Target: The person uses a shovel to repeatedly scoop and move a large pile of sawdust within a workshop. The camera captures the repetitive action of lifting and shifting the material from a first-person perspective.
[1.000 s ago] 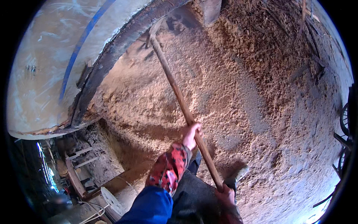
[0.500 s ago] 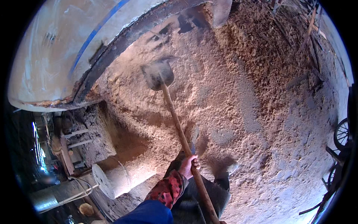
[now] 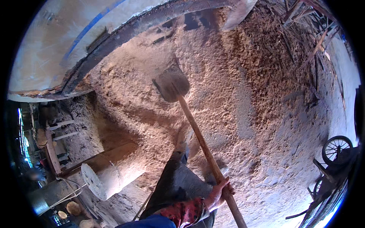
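Note:
A shovel (image 3: 201, 138) with a long wooden handle slants across the middle of the view. Its broad, dusty metal blade lies up and to the left over a mound of pale sawdust (image 3: 125, 91). My left hand (image 3: 218, 193), in a red patterned cuff and blue sleeve, is wrapped round the handle low in the picture. Below it the handle runs out of the lower edge. My right hand does not show. Beneath my arm are my dark-clad legs (image 3: 178, 182), with the feet partly hidden in sawdust and behind the handle.
A large pale panel (image 3: 45, 57) with a blue stripe and rough dark edge hangs at upper left. A thick pale cylinder (image 3: 114, 174) lies left of my legs. Splintered wood (image 3: 315, 49) is heaped at far right. A spoked wheel (image 3: 336, 150) stands at the right edge.
The shovel blade has shifted right and slightly nearer. My left hand has come down and right with the handle. The surroundings sit differently as my view has turned.

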Motion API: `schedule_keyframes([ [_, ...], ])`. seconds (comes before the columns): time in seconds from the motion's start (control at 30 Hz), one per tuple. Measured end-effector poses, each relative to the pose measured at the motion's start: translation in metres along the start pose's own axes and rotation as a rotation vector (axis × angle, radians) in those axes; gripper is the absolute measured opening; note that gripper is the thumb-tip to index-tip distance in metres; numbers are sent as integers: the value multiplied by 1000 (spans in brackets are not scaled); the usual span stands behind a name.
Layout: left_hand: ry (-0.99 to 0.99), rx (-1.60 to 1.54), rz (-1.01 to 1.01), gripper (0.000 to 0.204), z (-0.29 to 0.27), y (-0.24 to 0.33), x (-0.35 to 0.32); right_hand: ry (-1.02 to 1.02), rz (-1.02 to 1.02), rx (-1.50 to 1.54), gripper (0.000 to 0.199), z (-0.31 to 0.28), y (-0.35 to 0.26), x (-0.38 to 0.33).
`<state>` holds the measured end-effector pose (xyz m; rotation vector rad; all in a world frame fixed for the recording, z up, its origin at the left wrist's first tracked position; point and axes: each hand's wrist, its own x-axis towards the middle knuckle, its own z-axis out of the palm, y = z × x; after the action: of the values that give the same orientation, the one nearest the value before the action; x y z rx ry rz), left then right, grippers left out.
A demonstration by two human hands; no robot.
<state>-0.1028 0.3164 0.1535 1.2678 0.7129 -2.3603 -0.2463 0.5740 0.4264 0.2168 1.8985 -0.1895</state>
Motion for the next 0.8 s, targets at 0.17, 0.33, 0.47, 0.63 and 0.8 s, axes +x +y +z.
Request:
schedule_keyframes([
  [0.17,55,155,56,25,49,67,35,167,172,94,40,44,-151,17],
  [0.33,25,198,389,21,53,287,91,132,-190,147,27,189,-218,143],
  [0.47,-44,248,316,21,46,290,146,1,-354,388,25,189,-231,201],
  [0.63,112,372,326,19,12,279,182,-125,-353,241,22,191,-204,268],
  [0.8,261,836,347,24,-44,273,216,-50,-468,243,18,208,-121,410],
])
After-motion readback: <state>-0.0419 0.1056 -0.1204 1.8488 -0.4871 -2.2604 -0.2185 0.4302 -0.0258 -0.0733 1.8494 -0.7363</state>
